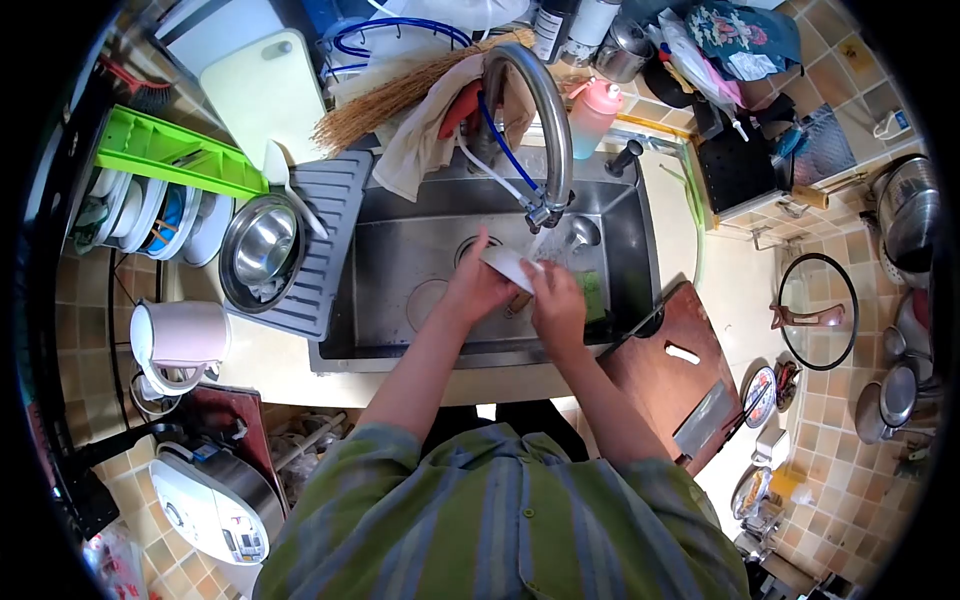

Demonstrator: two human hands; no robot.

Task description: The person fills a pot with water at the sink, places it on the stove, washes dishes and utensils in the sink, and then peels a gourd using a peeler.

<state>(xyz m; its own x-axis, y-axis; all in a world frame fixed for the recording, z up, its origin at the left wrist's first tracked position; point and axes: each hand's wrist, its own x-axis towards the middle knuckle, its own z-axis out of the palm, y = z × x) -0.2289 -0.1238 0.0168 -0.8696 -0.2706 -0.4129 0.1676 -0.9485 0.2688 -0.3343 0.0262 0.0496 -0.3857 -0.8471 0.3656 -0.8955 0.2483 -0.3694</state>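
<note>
Over the sink (385, 262), your left grip (473, 287) and right grip (558, 308) are holding a white object (508, 265). Probably light, stiff and slippery, it is favouring support at both ends.

You are handling a white piece (508, 266) whose surface is looking smooth, over a sink (385, 270) that is showing dull, satiny metal. The faucet (553, 110) is gleaming like polished metal. To your left, a metal bowl (262, 240) is shining, the ridged grey mat (342, 190) is looking matt, and the green rack (170, 152) is reading as smooth plastic. Rough, dry straw (400, 95) is bristling above soft, matt cloth (415, 150). Your cutting board (640, 375) is showing brown wood, and the knife blade (705, 415) is looking like flat grey metal.
</note>
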